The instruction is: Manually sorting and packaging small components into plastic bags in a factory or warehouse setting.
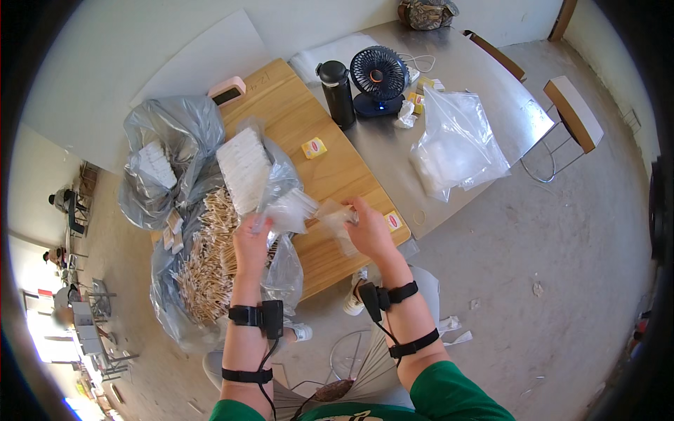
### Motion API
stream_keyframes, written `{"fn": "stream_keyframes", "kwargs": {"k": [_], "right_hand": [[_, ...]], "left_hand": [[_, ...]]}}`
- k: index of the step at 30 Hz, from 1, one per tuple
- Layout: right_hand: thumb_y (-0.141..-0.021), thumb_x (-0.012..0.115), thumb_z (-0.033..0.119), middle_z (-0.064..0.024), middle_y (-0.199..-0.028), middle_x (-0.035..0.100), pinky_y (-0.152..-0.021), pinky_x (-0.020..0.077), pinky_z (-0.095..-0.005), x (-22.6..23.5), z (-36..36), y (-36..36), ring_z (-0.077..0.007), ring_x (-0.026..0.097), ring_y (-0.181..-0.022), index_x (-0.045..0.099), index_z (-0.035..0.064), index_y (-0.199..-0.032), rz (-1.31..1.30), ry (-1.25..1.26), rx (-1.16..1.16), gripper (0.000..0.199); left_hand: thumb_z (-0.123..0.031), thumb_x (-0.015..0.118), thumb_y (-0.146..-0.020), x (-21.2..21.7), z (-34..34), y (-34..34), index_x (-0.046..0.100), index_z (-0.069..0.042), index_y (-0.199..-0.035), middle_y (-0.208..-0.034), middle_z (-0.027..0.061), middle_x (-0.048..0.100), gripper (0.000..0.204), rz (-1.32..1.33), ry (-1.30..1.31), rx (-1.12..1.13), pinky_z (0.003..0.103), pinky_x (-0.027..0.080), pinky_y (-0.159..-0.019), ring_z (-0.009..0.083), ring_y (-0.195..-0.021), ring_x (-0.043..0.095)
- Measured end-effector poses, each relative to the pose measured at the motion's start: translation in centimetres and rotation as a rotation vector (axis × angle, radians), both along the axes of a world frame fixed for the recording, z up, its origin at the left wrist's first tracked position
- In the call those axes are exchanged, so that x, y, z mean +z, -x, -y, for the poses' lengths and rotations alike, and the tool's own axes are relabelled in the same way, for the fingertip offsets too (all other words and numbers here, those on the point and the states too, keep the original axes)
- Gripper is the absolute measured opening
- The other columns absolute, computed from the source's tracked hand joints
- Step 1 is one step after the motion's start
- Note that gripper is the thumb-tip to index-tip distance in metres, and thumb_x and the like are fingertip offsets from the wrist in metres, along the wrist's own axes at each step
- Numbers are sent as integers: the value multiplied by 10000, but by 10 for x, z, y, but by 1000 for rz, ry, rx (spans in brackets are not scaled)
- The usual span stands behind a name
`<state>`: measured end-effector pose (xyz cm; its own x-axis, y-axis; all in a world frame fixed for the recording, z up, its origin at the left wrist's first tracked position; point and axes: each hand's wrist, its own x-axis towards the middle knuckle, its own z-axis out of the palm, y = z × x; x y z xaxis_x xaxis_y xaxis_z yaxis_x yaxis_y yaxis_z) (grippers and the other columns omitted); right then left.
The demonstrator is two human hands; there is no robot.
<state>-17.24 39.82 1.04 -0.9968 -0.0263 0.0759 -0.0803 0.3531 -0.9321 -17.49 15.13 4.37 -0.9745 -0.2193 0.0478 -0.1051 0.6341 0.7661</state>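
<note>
Wooden tabletop (330,175) is seen below both raised hands. A small clear plastic pouch (335,223) is pinched by the right hand (371,235), wrist bent inward, just above the table's near edge. A bundle of white-tipped sticks (291,210) is gripped by the left hand (251,242). Loose cotton swabs (207,259) are heaped leftward in a plastic bag; open concrete floor (533,245) lies to the right.

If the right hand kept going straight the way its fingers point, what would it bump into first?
The right hand points up and slightly left, already holding a small clear bag. Going on over the wooden table, it would probably first reach the small yellow packet, though depth is hard to judge here.
</note>
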Motion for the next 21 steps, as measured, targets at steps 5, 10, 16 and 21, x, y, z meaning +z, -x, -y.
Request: {"fn": "stream_keyframes", "kwargs": {"k": [5,10,16,21], "right_hand": [[-760,646,38,-170,-989,619,-794,469,-394,-11,3,5,-373,589,-949,557,58,-1074,20,13,-26,327],[-756,656,47,-152,-946,597,-758,470,-396,-21,13,13,-354,584,-898,592,52,-986,-106,2,-31,239],[-720,667,36,-137,-887,588,-703,469,-398,-14,10,13,-331,578,-810,629,37,-798,-360,-149,-224,87],[-729,674,91,-134,-785,609,-665,474,-418,-13,1,9,-342,587,-754,640,44,-789,-226,-137,-197,84]], "left_hand": [[-58,628,-859,13,4,-2,643,20,-1012,-956,25,669,173,-65,-518,6,243,447,-805,105,-861,596],[-47,657,-836,25,5,-4,653,-19,-998,-927,3,664,164,171,-533,-182,234,453,-787,83,-846,587],[-71,686,-818,49,-13,5,666,-46,-989,-895,-2,667,174,414,-211,-570,235,468,-751,70,-831,588],[-114,691,-822,49,-32,16,669,-39,-993,-873,17,675,188,584,-184,-751,244,471,-743,79,-809,591]]}}
